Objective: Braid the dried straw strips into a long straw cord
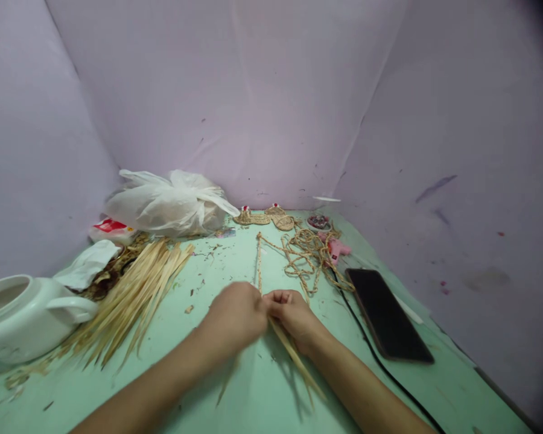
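Observation:
My left hand [236, 318] and my right hand [294, 314] meet at the middle of the pale green table [253, 392], both closed on the same bundle of straw strips [294, 358]. The loose strip ends trail toward me under my right wrist. A braided straw cord [259, 259] runs from my fingers away across the table to a tangled heap of braid [308, 256].
A pile of loose straw strips [131, 295] lies at the left beside a white ceramic pot [22, 316]. White plastic bags [167, 205] sit at the back. Two small woven pieces [265, 217], a pink glue gun [336, 248], a black phone [389, 313] and a black cable [380, 364] lie at the right.

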`<state>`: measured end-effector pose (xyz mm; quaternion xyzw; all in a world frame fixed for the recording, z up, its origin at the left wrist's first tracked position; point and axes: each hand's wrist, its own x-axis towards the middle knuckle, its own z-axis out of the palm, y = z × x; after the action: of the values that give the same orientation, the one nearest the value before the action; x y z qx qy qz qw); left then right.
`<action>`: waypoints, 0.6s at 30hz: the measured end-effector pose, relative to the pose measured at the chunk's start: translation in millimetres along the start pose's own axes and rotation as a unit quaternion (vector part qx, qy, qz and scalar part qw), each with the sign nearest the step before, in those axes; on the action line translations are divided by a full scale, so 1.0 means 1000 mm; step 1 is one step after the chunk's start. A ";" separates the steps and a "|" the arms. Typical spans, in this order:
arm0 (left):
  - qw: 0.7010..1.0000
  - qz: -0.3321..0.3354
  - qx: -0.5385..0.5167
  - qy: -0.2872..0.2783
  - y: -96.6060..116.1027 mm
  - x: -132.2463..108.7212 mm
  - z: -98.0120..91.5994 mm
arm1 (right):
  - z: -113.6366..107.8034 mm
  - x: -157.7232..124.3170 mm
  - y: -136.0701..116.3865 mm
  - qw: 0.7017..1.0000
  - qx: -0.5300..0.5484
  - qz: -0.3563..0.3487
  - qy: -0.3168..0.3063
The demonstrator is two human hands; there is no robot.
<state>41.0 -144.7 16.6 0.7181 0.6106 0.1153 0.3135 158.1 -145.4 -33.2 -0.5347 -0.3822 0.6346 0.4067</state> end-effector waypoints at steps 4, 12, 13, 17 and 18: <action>0.975 -0.094 -0.199 -0.027 -0.011 0.019 -0.012 | -0.001 0.001 -0.001 0.999 -0.021 -0.026 -0.038; 0.962 -0.099 -0.207 -0.148 -0.022 0.026 0.012 | -0.011 0.007 0.003 0.981 -0.172 -0.072 -0.057; 0.979 -0.085 -0.150 -0.111 -0.021 0.027 0.014 | -0.011 0.007 0.004 0.968 -0.228 -0.097 -0.039; 0.999 -0.020 0.029 0.017 -0.020 0.026 0.020 | -0.010 -0.005 0.000 0.870 -0.451 -0.192 0.039; 0.999 -0.018 0.040 0.019 -0.020 0.026 0.022 | -0.008 -0.010 -0.003 0.845 -0.494 -0.198 0.056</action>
<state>42.2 -125.5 -17.9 0.7167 0.6333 0.0989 0.2747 167.3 -153.4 -28.0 -0.6128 -0.7193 0.2365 0.2261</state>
